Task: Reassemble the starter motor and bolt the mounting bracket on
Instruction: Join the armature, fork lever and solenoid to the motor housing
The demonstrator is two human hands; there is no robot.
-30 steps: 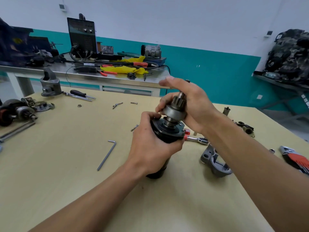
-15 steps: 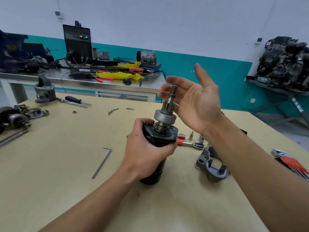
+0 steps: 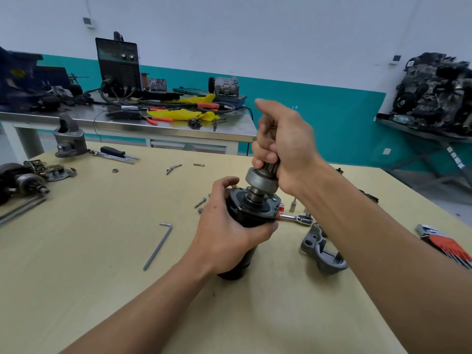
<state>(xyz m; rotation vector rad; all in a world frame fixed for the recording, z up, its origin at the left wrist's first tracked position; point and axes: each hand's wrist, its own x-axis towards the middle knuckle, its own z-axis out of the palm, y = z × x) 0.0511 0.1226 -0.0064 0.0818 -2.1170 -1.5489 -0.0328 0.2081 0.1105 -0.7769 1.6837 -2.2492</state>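
A black cylindrical starter motor body (image 3: 251, 212) stands upright on the wooden table, and my left hand (image 3: 224, 231) is wrapped around its upper half. A grey drive gear (image 3: 260, 178) sits on the shaft that sticks up from the motor's top plate. My right hand (image 3: 283, 146) is closed around the pinion and shaft above that gear, hiding the shaft's tip. The grey cast mounting bracket (image 3: 323, 251) lies on the table to the right of the motor, partly behind my right forearm.
A ratchet (image 3: 296, 218) with an orange tip and a small socket (image 3: 293, 204) lie behind the motor. An Allen key (image 3: 158, 245) lies left of it, loose bolts (image 3: 200, 203) nearby. Red hex keys (image 3: 449, 247) at right. Another housing (image 3: 69, 136) and starter parts (image 3: 23, 180) far left.
My right hand was open beside the shaft half a second ago; it has now closed around the pinion and shaft top. The left hand keeps its hold on the motor body.
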